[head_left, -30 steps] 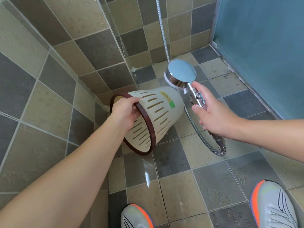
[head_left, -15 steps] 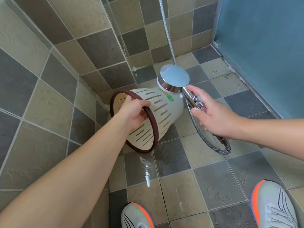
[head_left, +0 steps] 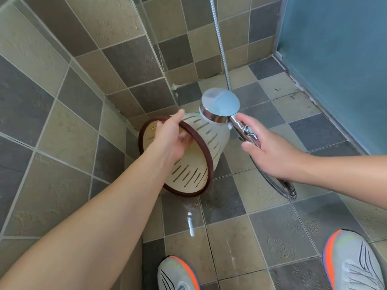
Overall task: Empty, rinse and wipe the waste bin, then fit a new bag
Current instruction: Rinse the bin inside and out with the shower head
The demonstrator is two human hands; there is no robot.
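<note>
**Slotted waste bin held on its side at a hand shower in a tiled corner**

The setting is a shower corner. A floor of square grey and olive-beige tiles (head_left: 261, 227) meets walls of the same tiling (head_left: 62, 101) on the left and at the back; a frosted blue-green panel (head_left: 335, 59) closes the right side. A wet streak with a bright glint lies on the floor below the bin. Two grey sports shoes with orange trim (head_left: 356, 262) stand at the lower edge.

The cream plastic waste bin with slotted sides and a dark brown rim (head_left: 211, 143) is held off the floor near the corner, tipped on its side, mouth towards the viewer and left, base towards the shower head. The left hand (head_left: 167, 141) reaches from lower left with the arm extended; its fingers curl over the brown rim into the mouth and the thumb points up, gripping the bin. The right hand (head_left: 270, 153) comes in from the right and grips the handle of the chrome hand shower with a round pale-blue face (head_left: 219, 105), thumb and fingers wrapped about the handle. The head sits just at the bin's base. The ribbed metal hose (head_left: 219, 42) rises at the back and loops below the right wrist.

No legible writing is visible.
</note>
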